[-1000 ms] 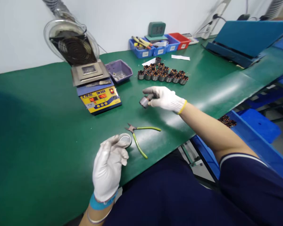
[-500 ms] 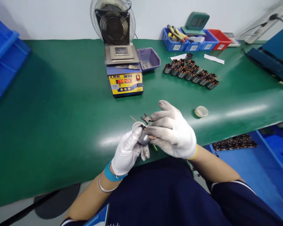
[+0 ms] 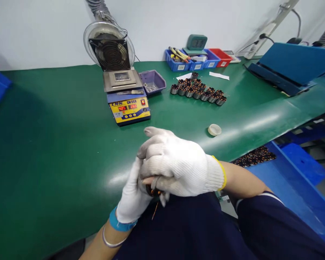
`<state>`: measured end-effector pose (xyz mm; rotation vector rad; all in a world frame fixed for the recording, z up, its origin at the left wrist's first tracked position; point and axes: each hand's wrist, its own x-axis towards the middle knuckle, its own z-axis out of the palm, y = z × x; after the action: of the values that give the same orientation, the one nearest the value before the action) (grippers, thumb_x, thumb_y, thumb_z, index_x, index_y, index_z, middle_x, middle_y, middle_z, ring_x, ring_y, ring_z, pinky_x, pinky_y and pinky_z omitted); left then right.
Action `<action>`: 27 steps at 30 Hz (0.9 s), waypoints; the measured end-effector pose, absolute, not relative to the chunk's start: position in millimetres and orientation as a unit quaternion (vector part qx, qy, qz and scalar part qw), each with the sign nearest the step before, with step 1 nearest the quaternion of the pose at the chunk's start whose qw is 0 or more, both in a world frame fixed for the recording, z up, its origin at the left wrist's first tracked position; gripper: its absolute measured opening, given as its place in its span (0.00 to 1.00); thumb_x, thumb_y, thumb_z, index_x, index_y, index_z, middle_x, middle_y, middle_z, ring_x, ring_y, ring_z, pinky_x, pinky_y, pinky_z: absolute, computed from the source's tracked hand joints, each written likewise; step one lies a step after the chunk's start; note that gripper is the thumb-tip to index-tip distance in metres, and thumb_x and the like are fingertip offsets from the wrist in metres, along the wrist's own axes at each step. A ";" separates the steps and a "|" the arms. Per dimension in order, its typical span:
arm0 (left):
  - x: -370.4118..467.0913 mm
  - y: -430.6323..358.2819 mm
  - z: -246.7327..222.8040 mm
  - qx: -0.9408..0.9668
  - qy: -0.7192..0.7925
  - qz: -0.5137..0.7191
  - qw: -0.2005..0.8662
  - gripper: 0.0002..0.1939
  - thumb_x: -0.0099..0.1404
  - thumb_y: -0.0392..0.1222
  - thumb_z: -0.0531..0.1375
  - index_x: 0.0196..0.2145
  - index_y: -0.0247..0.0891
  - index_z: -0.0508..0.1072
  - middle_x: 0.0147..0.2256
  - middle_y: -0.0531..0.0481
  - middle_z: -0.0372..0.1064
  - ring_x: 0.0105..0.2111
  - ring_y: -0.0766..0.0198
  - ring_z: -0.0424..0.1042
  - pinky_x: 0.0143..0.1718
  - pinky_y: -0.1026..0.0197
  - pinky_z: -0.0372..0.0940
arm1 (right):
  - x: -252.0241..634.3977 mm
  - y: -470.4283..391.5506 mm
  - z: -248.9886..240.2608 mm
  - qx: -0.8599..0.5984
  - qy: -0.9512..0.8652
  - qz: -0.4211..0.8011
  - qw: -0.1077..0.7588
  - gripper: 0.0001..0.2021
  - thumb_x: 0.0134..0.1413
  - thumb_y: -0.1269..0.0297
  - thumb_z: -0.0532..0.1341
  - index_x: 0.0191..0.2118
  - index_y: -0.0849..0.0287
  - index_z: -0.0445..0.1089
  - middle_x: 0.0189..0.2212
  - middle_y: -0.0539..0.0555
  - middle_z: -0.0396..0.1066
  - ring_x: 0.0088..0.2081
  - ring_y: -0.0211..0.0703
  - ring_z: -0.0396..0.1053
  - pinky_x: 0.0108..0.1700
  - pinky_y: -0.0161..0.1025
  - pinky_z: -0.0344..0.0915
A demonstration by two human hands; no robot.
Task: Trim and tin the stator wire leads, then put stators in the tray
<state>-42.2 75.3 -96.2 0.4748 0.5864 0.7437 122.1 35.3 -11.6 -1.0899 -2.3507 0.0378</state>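
Close to my body, both white-gloved hands are around a motor stator (image 3: 153,191), mostly covered by my fingers. Its black end with copper windings faces towards me, and a thin copper wire (image 3: 155,211) hangs from it. My left hand (image 3: 132,202) is closed round the stator from the left. Over the top lies my right hand (image 3: 178,166), its fingers bent and its thumb pressed at the winding end. What the right fingertips pinch, apart from the stator, is hidden.
A yellow-fronted solder pot (image 3: 130,112) stands at the back, beside a purple tray (image 3: 159,86). Several stators (image 3: 197,94) stand in rows to its right. Small bins (image 3: 178,65) line the wall. A shallow round cup (image 3: 214,130) sits right of my hands; a blue crate (image 3: 281,195) is lower right.
My hands have brought the stator closer to my body and tipped its winding end towards me. My right hand now covers more of it. The cutters seen before are out of sight. The view has shifted.
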 end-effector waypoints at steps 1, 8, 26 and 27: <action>-42.7 72.9 -97.0 0.236 0.267 0.330 0.874 0.11 0.66 0.47 0.65 0.28 0.41 0.74 0.25 0.49 0.72 0.23 0.60 0.73 0.21 0.60 0.70 | 123.1 34.9 -8.8 -0.416 -0.875 0.007 0.250 0.06 0.67 0.65 0.61 0.40 0.59 0.75 0.41 0.55 0.77 0.51 0.47 0.71 0.71 0.58 0.54; -46.1 80.7 -92.0 0.206 0.240 0.481 0.818 0.11 0.59 0.40 0.68 0.23 0.38 0.71 0.30 0.49 0.75 0.34 0.59 0.78 0.37 0.59 0.76 | 122.9 25.8 7.7 -0.443 -0.870 -0.053 0.212 0.07 0.64 0.67 0.59 0.39 0.59 0.76 0.39 0.55 0.77 0.50 0.50 0.71 0.70 0.59 0.54; -30.4 69.9 -104.1 0.449 0.284 0.403 0.745 0.28 0.56 0.53 0.75 0.51 0.41 0.77 0.49 0.40 0.79 0.36 0.56 0.81 0.39 0.56 0.79 | 142.1 -0.5 -67.7 -0.528 -0.710 -0.006 0.466 0.16 0.59 0.59 0.67 0.51 0.59 0.71 0.45 0.60 0.75 0.53 0.56 0.73 0.64 0.63 0.67; -29.0 70.5 -105.1 0.486 0.285 0.401 0.722 0.27 0.56 0.51 0.75 0.50 0.41 0.77 0.48 0.41 0.79 0.38 0.55 0.82 0.40 0.56 0.79 | 135.5 2.8 -78.4 -0.536 -0.730 -0.025 0.423 0.23 0.57 0.58 0.68 0.56 0.61 0.69 0.49 0.64 0.74 0.55 0.59 0.73 0.64 0.65 0.67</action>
<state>-29.0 70.5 -105.1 1.0740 0.6293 0.8854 135.5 2.8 -78.4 -1.3420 -1.8267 -0.0632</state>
